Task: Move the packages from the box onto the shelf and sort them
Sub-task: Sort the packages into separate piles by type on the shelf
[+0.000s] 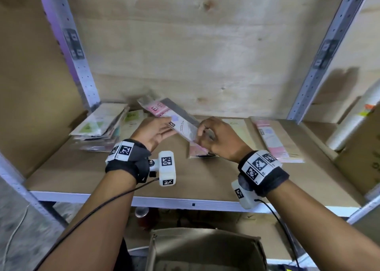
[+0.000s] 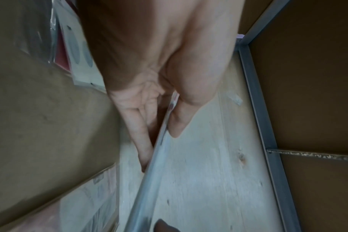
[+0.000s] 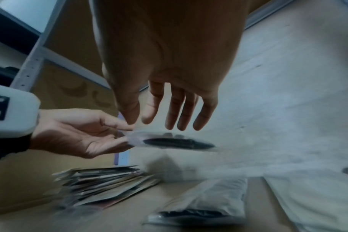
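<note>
Plywood-backed brown shelf board (image 1: 82, 172), sorting under way; flat pink-and-white plastic-wrapped package (image 1: 176, 120) held clear above it.
Left hand (image 1: 153, 132) pinches 1 package edge, thumb over fingers, apparently for reading; right hand (image 1: 218, 139) hovers slack-fingered, gripping nothing; loose stack of flat packets (image 1: 100, 126) lies left.

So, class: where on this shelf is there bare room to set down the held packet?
Bare board lies along the shelf front edge, below both hands, and at the back wall right of the held packet. Crowded: the stack at left, the flat packets at right.
</note>
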Tool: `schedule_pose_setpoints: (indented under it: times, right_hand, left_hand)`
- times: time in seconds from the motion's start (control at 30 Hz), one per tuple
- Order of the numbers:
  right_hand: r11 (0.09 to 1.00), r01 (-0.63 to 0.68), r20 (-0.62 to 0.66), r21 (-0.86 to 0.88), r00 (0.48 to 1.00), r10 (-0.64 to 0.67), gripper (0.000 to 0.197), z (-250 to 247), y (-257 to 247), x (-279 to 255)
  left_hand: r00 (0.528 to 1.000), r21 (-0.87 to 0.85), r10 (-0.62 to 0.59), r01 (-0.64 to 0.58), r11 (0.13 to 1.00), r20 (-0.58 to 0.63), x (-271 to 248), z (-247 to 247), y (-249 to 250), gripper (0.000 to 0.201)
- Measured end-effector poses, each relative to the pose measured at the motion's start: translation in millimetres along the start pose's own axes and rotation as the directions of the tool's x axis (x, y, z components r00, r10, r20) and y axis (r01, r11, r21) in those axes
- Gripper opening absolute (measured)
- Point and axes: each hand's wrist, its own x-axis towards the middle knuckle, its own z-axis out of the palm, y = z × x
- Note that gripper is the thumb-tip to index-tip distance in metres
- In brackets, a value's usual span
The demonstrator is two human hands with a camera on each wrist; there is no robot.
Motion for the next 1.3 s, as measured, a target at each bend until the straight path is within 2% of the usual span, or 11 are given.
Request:
schedule_pose_setpoints:
  times: [0.17, 0.3, 0.4, 0.5, 0.7, 0.8, 0.87, 0.97, 1.1, 1.17, 1.3]
  right_hand:
    - [0.960, -0.200, -0.143, 0.198, 0.963, 0.230, 0.026, -9.0, 41.6, -3.9]
    - [0.710, -0.420, 0.094, 0.565, 0.888, 0.450, 0.032, -9.2, 56.8, -10.6]
    - [0.585, -0.492, 0.289, 0.645, 0.866, 0.409, 0.029, -12.0, 63.8, -16.7]
    - [0.532, -0.484, 0.338, 0.695, 0.873, 0.353, 0.025, -14.7, 69.7, -19.7]
    - [0.560, -0.517, 0.387, 0.647, 0.856, 0.344, 0.016, -20.6, 79.2, -24.3]
    - [0.587, -0.544, 0.406, 0.600, 0.839, 0.362, 0.019, -23.5, 84.3, -25.8]
    - [0.626, -0.553, 0.417, 0.550, 0.831, 0.367, 0.023, -26.2, 85.9, -27.4]
    - [0.665, -0.548, 0.433, 0.507, 0.829, 0.353, 0.026, -30.0, 85.8, -31.9]
    - [0.679, -0.531, 0.438, 0.507, 0.837, 0.328, 0.026, -33.3, 84.5, -37.4]
    - [0.686, -0.520, 0.452, 0.508, 0.839, 0.302, 0.025, -35.6, 83.1, -39.8]
    - [0.699, -0.508, 0.485, 0.504, 0.836, 0.257, 0.025, -37.5, 82.1, -44.8]
  left_hand:
    - [0.998, 0.058, -0.011, 0.007, 0.998, 0.059, -2.9, 10.9, -7.9, 0.016]
    - [0.990, 0.074, -0.049, 0.039, 0.996, 0.135, -5.0, 21.3, -13.4, 0.022]
    - [0.985, 0.111, -0.085, 0.069, 0.991, 0.149, -1.6, 25.6, -20.7, 0.025]
    - [0.991, 0.144, -0.081, 0.065, 0.987, 0.111, 6.1, 25.7, -24.9, 0.027]
    - [0.984, 0.150, 0.123, -0.104, 0.983, -0.127, 26.6, 3.2, -18.8, 0.038]
    - [0.972, 0.216, 0.156, -0.117, 0.969, -0.177, 29.7, -0.9, -20.4, 0.030]
    - [0.973, 0.345, 0.162, -0.096, 0.934, -0.167, 31.4, -2.6, -22.4, 0.028]
    - [0.976, 0.590, 0.199, -0.107, 0.801, -0.093, 34.1, -7.5, -24.7, 0.031]
    - [0.984, 0.729, 0.178, -0.098, 0.678, -0.033, 32.8, -7.8, -27.2, 0.042]
    - [0.990, 0.731, 0.133, -0.059, 0.679, -0.043, 31.0, -5.6, -26.8, 0.048]
    - [0.996, 0.633, 0.066, -0.009, 0.774, -0.065, 26.1, -3.1, -24.3, 0.051]
